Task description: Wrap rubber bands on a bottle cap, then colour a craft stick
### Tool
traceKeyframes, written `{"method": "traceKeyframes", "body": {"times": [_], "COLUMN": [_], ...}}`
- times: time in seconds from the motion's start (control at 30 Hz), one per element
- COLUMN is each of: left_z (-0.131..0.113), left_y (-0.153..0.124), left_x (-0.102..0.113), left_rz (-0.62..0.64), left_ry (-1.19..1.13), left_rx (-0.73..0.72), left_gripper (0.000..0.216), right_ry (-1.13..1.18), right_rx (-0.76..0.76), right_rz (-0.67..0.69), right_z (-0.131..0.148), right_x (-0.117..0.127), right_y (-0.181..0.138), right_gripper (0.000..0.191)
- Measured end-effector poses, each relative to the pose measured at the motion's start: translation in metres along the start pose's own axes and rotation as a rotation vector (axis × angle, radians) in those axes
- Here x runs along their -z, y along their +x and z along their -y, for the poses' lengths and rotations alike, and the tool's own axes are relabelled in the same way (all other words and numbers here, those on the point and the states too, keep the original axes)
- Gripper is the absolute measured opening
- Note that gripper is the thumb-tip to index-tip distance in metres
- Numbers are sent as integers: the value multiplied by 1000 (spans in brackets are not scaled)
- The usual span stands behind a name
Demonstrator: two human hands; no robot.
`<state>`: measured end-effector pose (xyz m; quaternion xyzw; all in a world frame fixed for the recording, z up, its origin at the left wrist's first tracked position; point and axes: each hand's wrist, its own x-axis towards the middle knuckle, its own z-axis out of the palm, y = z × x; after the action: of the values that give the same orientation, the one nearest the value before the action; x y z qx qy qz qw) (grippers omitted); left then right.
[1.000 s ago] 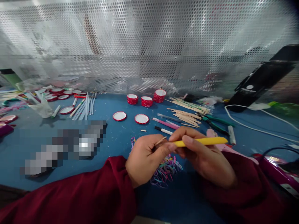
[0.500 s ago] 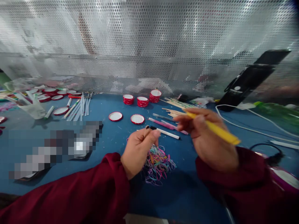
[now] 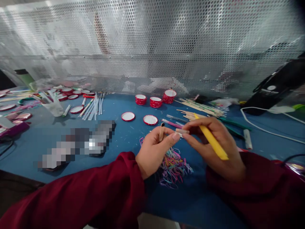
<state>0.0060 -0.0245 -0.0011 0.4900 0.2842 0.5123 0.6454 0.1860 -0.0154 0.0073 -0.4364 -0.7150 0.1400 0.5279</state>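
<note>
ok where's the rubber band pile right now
Head view, low centre: the pile of coloured rubber bands lies on the blue table, under the left hand with its small stick and the right hand with its yellow tool.

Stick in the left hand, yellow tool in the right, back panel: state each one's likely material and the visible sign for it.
Stick: probably wood, with a matt tan surface and a dark tip.
Yellow tool: likely plastic, smooth and even in colour.
Back panel: seemingly sheet metal, with silvery glare and regular punched holes.
</note>
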Motion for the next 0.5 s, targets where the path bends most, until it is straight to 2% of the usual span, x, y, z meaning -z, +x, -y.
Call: {"method": "traceKeyframes", "body": {"times": [0.07,0.17,0.23,0.4,0.5], "left_z": [1,2,1,-3,-3], "left_y": [-1,-5,-7,-10,-13], "left_x": [-1,-3,-3,-4,-6], "left_rz": [-8,5,-14,-98,-45], "left_ry": [-21,-50,-76,-143,-184], "left_rx": [30,120,172,234,242], "left_gripper": [30,26,24,13,6], "right_ry": [-115,-143,-170,-163,-120], "right_rx": [-10,-12,-27,-23,-58], "right_rz": [72,225,241,69,-25], "right_z": [-12,-27,-32,-26,-12], "right_x": [0,-2,-3,-3,-1], "right_y": [3,4,4,5,10], "right_gripper": [24,28,28,25,19]}}
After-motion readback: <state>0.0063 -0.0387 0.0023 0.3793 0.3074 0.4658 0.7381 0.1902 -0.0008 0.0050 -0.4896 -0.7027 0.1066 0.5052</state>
